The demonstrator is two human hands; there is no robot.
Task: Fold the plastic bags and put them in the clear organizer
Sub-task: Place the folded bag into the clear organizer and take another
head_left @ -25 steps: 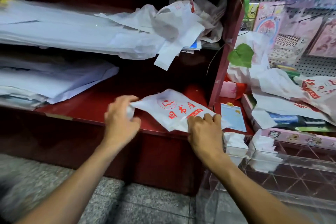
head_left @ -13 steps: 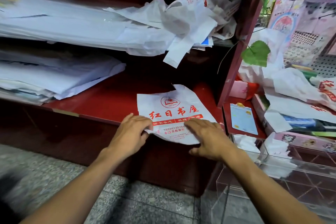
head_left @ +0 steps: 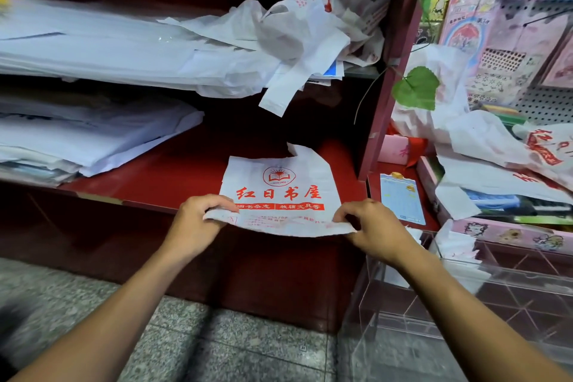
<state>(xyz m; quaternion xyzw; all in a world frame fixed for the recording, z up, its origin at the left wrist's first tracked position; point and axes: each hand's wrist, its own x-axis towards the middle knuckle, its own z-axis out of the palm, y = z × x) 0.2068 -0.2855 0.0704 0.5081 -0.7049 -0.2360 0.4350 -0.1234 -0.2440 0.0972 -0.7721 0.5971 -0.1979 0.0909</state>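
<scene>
A white plastic bag (head_left: 279, 186) with red printing lies flat on the red shelf (head_left: 173, 174), its near edge lifted off the shelf. My left hand (head_left: 198, 223) pinches the bag's near left corner. My right hand (head_left: 372, 228) pinches its near right corner. The clear organizer (head_left: 483, 298) stands at the lower right, with folded white bags (head_left: 459, 246) in its far compartments. More loose white bags (head_left: 294, 37) are piled on the shelf above, and further printed bags (head_left: 496, 146) lie to the right.
Stacks of white paper (head_left: 86, 133) fill the left of both shelves. A red upright post (head_left: 390, 71) divides the shelf from a display of stationery (head_left: 508, 40) on the right. Green artificial leaves (head_left: 417, 88) hang by the post. Grey stone floor (head_left: 217, 347) lies below.
The bag was spread flat on the shelf with its print facing up. Both hands moved to its near corners and lifted the near edge.
</scene>
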